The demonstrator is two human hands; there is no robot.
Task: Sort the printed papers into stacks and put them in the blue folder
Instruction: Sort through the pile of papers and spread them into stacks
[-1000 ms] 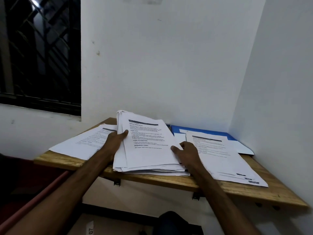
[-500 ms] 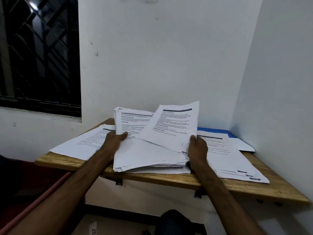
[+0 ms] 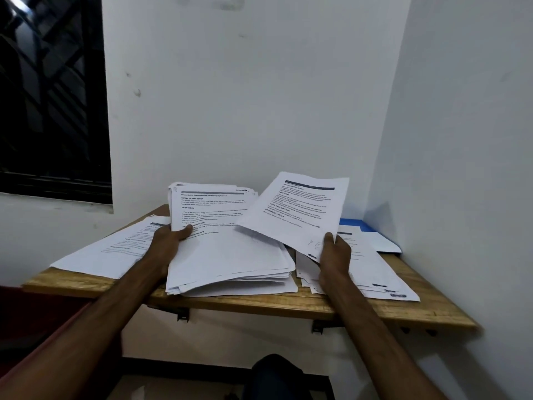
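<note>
On the wooden table [image 3: 259,306] fixed in the corner of a white room, the printed papers lie in three groups. The thick middle stack [image 3: 230,261] sits at the near edge with its far end raised. The left hand [image 3: 167,241] grips this stack at its left edge, thumb pressed on the top page and fingers hidden underneath. The right hand [image 3: 334,255] pinches the near corner of a single printed sheet [image 3: 297,209], thumb on top and fingers out of sight below it. The sheet is held up off the table, tilted, over the gap between the middle stack and the right stack [image 3: 377,272]. That right stack lies flat, fanned slightly, reaching the near right part of the table. A thinner left stack [image 3: 115,246] lies flat on the left, partly under the left wrist. The blue folder [image 3: 352,223] lies at the far right against the wall, mostly covered by the right stack and the raised sheet. A dark barred window [image 3: 52,96] is at the far left.
</note>
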